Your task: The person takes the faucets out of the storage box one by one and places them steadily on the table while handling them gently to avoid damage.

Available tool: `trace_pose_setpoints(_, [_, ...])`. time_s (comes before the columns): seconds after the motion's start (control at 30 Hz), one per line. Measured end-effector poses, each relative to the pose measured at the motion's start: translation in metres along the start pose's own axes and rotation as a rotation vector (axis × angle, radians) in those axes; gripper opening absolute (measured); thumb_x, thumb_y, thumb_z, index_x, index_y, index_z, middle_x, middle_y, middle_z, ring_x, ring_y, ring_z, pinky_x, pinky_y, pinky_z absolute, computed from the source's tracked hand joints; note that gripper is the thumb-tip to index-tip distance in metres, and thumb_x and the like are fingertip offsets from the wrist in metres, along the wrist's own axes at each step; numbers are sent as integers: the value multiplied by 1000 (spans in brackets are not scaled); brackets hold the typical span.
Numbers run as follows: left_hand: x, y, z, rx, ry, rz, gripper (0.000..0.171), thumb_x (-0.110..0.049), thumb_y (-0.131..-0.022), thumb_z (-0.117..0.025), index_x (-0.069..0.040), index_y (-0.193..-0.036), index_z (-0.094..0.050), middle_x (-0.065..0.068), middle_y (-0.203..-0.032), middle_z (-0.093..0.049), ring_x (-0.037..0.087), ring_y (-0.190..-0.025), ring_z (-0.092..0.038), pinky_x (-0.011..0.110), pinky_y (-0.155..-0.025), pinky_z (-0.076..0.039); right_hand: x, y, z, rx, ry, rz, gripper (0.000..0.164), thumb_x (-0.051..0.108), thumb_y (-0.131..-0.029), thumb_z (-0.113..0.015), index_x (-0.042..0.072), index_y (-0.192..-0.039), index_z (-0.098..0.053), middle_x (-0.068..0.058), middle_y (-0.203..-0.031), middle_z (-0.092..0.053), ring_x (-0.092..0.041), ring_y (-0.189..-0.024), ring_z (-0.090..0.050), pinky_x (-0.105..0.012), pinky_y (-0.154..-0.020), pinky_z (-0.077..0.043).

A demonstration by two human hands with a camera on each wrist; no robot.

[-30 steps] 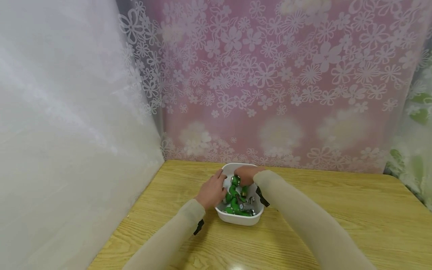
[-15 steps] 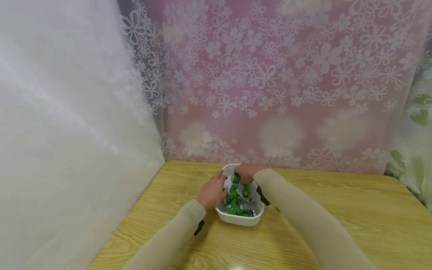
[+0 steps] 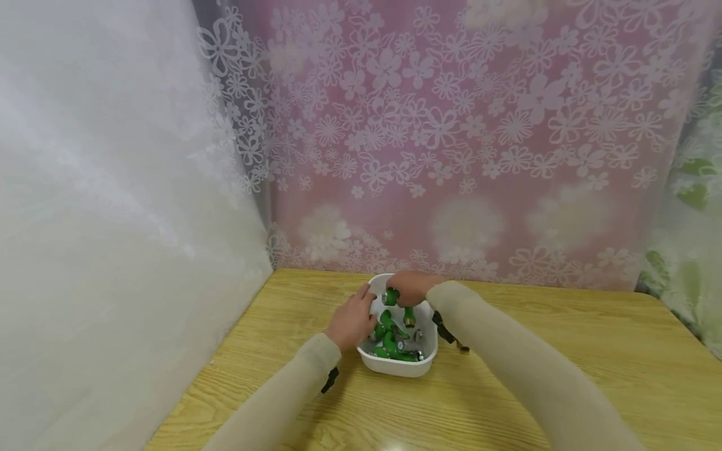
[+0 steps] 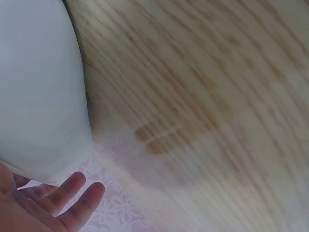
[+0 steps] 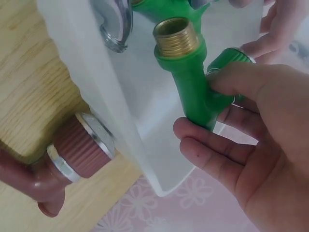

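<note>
In the head view my right hand [image 3: 414, 287] is over the far right of a white plastic basin [image 3: 395, 368]. It grips a green tap [image 5: 190, 87] between thumb and fingers; the right wrist view shows its brass threaded end and ribbed knob. My left hand [image 3: 351, 321] rests at the basin's left rim, its fingers [image 4: 84, 205] fairly straight in the left wrist view. Several green fittings [image 3: 389, 344] lie inside the basin, along with a small chrome piece [image 3: 416, 336]. On the table, right of the basin, is a brown tap [image 5: 79, 150], mostly hidden by my right arm in the head view.
The basin stands on a wood-grain table [image 3: 553, 338], near its far edge. A pink flowered curtain [image 3: 468, 156] hangs behind it. Whitish sheeting [image 3: 124, 207] runs along the left side, and a leaf-patterned sheet [image 3: 690, 238] hangs at the right.
My right hand has shifted slightly left and up with the green tap, turning it a little. More of the brown tap shows beside my right sleeve. The left hand stays at the rim.
</note>
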State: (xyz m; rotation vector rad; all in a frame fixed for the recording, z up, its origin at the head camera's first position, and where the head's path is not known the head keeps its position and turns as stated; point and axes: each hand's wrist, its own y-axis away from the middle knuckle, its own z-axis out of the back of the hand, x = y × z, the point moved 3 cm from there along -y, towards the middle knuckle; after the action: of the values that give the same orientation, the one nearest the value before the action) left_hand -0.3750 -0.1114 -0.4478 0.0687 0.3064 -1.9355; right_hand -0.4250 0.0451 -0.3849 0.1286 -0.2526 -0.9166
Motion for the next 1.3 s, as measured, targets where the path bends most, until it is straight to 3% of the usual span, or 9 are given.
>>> trace_pose_setpoints(0.4, [0,0,2,8,18,23,46,-25,-101,-57,-10,-144,-51,11,-164,-29,29,-141,-46,48,-103,-51,0,26,12,-28,49,114,34,13,-94,-69,11,-128,-66,3,-105,-68,-11,-85,-59,-35,-77,-51])
trace_pose_setpoints(0.9, [-2,3,3,15,22,28,46,-24,-101,-58,-8,-143,-51,12,-163,-30,30,-140,-47,49,-103,-51,-14,56,12,-47,19,118,39,15,-94,-69,14,-133,-63,7,-110,-67,-8,-90,-60,-33,-82,-53])
trace_pose_setpoints(1.13, [-3,3,2,19,17,28,47,-25,-101,-58,-8,-143,-51,12,-163,-30,30,-140,-47,49,-102,-51,-20,72,7,-78,74,106,41,18,-93,-70,19,-134,-64,7,-116,-68,-7,-94,-61,-34,-83,-53])
trace_pose_setpoints(1.3, [-4,2,3,18,23,24,46,-25,-101,-58,-8,-143,-51,12,-163,-30,30,-139,-48,49,-102,-51,-23,85,6,-100,81,122,41,16,-93,-70,15,-134,-64,4,-119,-69,-12,-101,-64,-38,-88,-54])
